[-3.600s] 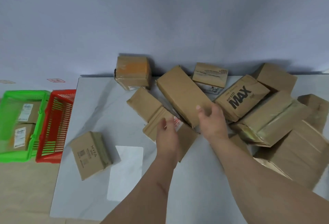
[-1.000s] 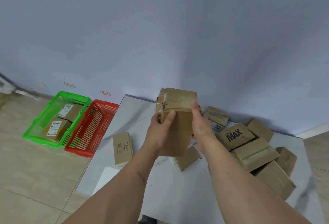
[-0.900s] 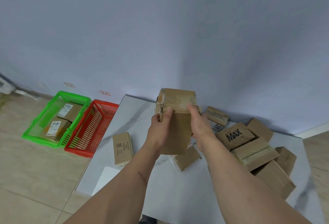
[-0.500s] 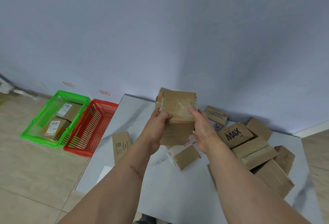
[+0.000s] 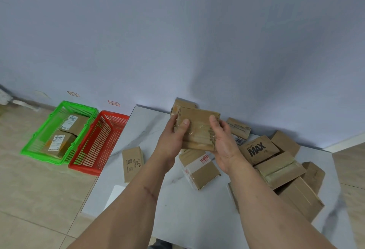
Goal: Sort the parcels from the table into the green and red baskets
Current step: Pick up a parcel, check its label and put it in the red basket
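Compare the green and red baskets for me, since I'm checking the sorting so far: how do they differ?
The green basket holds two brown parcels with white labels; no parcels show in the red basket. The green one sits farther from the table, the red one right beside its edge. Both are slotted plastic, side by side on the floor.

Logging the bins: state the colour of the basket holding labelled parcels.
Green basket, seen in the head view, left of the red basket.

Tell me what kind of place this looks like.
Probably a makeshift parcel-sorting spot in a plain room: taped cardboard parcels piled on a white table, and a green basket and red basket on the tiled floor by a bare wall.
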